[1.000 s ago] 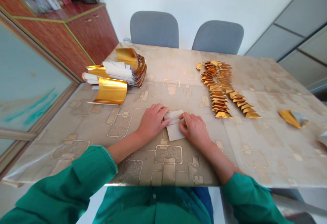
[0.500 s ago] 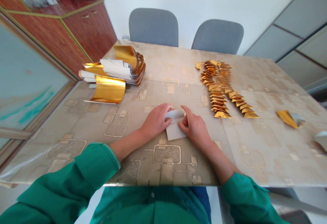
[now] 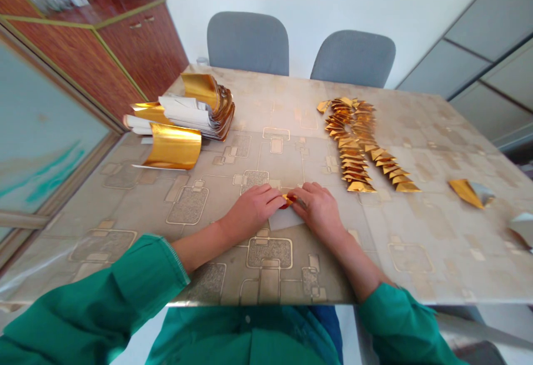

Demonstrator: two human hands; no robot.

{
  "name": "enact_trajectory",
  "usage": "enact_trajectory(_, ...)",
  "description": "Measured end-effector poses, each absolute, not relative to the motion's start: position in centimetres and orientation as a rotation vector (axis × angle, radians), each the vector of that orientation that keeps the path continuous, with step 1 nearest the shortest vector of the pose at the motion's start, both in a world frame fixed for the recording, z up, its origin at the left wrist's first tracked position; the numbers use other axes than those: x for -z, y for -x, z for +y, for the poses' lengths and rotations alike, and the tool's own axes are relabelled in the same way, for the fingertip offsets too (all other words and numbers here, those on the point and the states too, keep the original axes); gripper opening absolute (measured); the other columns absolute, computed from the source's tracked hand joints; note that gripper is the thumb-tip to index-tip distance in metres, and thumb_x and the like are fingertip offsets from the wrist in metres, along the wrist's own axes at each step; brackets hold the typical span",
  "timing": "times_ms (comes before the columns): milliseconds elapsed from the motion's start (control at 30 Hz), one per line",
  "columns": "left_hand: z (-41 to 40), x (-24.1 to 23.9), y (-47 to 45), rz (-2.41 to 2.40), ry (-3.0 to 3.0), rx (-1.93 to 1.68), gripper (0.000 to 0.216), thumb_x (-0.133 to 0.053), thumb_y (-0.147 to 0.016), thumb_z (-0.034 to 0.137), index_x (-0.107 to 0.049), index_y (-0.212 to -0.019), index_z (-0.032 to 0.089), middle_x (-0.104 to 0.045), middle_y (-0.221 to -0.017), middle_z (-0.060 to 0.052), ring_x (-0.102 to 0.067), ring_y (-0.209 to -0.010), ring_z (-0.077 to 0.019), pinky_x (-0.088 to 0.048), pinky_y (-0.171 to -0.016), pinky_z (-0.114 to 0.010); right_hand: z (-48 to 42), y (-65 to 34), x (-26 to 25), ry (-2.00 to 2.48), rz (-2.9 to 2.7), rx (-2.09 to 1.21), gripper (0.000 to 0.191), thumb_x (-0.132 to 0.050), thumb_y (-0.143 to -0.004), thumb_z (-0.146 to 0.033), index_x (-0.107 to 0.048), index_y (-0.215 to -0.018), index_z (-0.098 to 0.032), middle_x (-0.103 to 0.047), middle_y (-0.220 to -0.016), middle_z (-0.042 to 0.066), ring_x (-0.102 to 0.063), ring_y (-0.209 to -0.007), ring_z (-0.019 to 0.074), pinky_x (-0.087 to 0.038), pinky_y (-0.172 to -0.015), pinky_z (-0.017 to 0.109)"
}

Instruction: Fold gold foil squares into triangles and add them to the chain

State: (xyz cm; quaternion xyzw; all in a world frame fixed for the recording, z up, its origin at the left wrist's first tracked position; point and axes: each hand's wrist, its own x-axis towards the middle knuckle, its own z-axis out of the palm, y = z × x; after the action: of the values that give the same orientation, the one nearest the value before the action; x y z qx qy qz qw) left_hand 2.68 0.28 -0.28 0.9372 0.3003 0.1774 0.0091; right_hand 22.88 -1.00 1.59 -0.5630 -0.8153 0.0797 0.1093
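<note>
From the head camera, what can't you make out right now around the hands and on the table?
Head view, folded piece: mostly covered by the left hand and right hand, so its shape is hidden.
Head view, white sheet: its upper part is hidden under both hands.
Head view, stack of sheets: the outer sheets hide the inner ones, so no count.
Head view, silver piece: cut off by the right edge.

A: What blocks the right hand point(image 3: 318, 209) going far?
B: The gold folds point(image 3: 353, 143), straight ahead.
A: And the left hand point(image 3: 252, 208)?
B: The foil stack point(image 3: 183, 126), far left.
A: Between them?
B: A lane of patterned tabletop point(image 3: 283, 157) runs to the far edge.
</note>
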Motion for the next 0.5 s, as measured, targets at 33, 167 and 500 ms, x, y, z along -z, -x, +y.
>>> enact_trajectory(33, 0.2, 0.3, -2.5, 0.92, -2.93, -0.547, 0.022, -0.043, -0.101, 0.018, -0.064, -0.109, 0.014, -0.068, -0.105, -0.008, -0.057, -0.093, -0.0207, -0.048, -0.08, -0.034, -1.0, -23.0, -1.7, 1.652, -2.412, -0.238, 0.014, -0.062, -0.09, -0.025, -0.072, -0.1, -0.025, -0.065, -0.087, 0.004, -0.055, -0.086, 0.0195, -0.034, -0.07, 0.029)
enact_trajectory(167, -0.3, 0.4, -1.7, 0.912, -2.958, -0.491, 0.025, -0.044, -0.1, 0.016, -0.063, -0.116, 0.015, -0.067, -0.113, -0.01, -0.057, -0.098, -0.0221, -0.048, -0.081, -0.036, -1.2, -23.7, -2.1, 1.647, -2.448, -0.195, 0.032, -0.057, -0.088, -0.013, -0.073, -0.109, -0.03, -0.062, -0.088, 0.005, -0.053, -0.086, 0.0203, -0.033, -0.071, 0.03)
enact_trajectory(500, -1.4, 0.0, -1.6, 0.956, -2.915, -0.416, 0.032, -0.053, -0.097, 0.035, -0.061, -0.121, 0.015, -0.064, -0.124, -0.011, -0.057, -0.109, -0.0264, -0.046, -0.092, -0.042, -1.5, -23.4, -2.5, 1.611, -2.451, -0.33, 0.024, -0.05, -0.099, -0.03, -0.071, -0.11, -0.025, -0.066, -0.092, 0.005, -0.056, -0.089, 0.0192, -0.036, -0.076, 0.03)
